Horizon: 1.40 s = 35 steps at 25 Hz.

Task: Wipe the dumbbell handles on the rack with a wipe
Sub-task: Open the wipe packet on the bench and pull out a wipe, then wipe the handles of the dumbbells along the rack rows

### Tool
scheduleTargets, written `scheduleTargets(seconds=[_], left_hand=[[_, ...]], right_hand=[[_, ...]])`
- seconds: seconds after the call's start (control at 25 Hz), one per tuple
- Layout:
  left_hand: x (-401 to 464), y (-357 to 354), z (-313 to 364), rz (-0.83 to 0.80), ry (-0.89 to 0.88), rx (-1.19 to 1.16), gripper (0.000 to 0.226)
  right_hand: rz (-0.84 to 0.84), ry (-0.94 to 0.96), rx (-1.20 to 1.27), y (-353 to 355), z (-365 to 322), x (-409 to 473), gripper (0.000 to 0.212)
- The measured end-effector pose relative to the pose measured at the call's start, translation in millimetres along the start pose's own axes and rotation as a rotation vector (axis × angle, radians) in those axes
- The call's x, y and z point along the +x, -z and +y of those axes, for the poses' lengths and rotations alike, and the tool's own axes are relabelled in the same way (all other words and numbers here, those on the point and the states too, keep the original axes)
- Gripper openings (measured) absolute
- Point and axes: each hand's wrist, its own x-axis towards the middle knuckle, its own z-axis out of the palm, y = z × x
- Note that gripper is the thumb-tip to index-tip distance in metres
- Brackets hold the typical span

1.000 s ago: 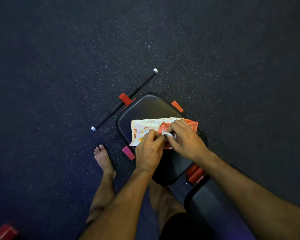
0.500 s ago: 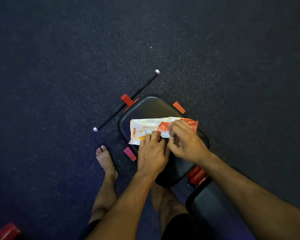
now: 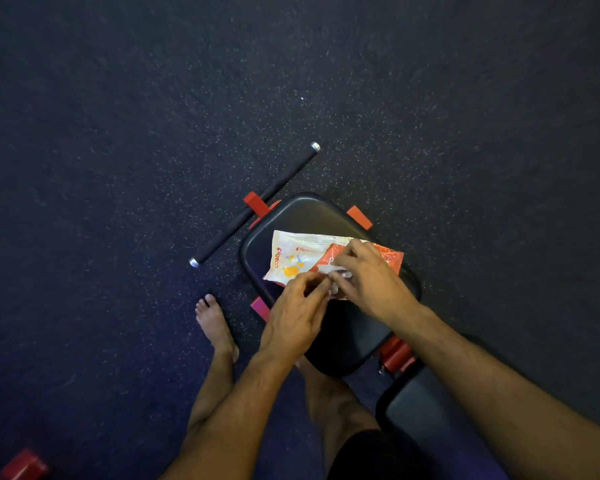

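A person bends over a black padded counter [image 3: 302,216] on a dark speckled gym floor [image 3: 118,133], where a white-and-orange pack of wipes [image 3: 293,252] lies flat on the cushion. Both hands meet at the pack's near edge — the left hand [image 3: 297,315] with fingers curled in a pinching grip on a pale bit of wipe [image 3: 340,271], the right hand [image 3: 368,275] curled over the pack's orange end, its fingertips pinching at the same spot; how much of the sheet is free is too blurred to tell. A black bar with silver caps [image 3: 257,202] lies on the floor just beside the counter — a bare foot [image 3: 213,323] stands near it
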Motion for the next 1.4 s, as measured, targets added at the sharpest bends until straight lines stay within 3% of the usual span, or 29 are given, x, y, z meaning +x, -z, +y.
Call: scheduleTargets(seconds=[0.12,0.28,0.48,0.6,0.84,1.0,1.08,1.16,1.24,1.32,1.4], left_hand=[[9,1,2,-0.138,-0.026,0.177,0.041],[20,0,15,-0.170,0.091,0.283,0.040],[26,-5,22,-0.225,0.103,0.387,0.036],[23,-5,24,-0.238,0.078,0.401,0.036],[20,23,26,-0.271,0.225,0.024,0.035],[18,62,38,0.024,0.430,-0.284,0.030],[24,84,54,0.005,0.509,-0.572,0.043],[32,103,70,-0.131,0.470,-0.743,0.052],[37,118,81,-0.188,0.423,-0.710,0.036],[38,137,95,-0.138,0.452,-0.676,0.016],[34,163,115,-0.082,0.494,-0.711,0.011]], right_hand=[[0.099,-0.073,0.188,2,-2,1,0.014],[0.170,-0.067,0.335,0,0,-8,0.017],[0.298,0.325,0.023,4,-17,-23,0.014],[0.316,0.239,0.042,8,-30,-20,0.011],[0.428,-0.174,0.346,36,-22,-22,0.008],[0.418,-0.343,0.513,55,-28,-31,0.013],[0.401,-0.362,0.616,64,-36,-38,0.014],[0.345,-0.327,0.670,78,-45,-45,0.011],[0.274,-0.292,0.697,93,-54,-52,0.007],[0.192,-0.277,0.762,114,-65,-60,0.002],[0.107,-0.285,0.880,138,-80,-70,0.012]])
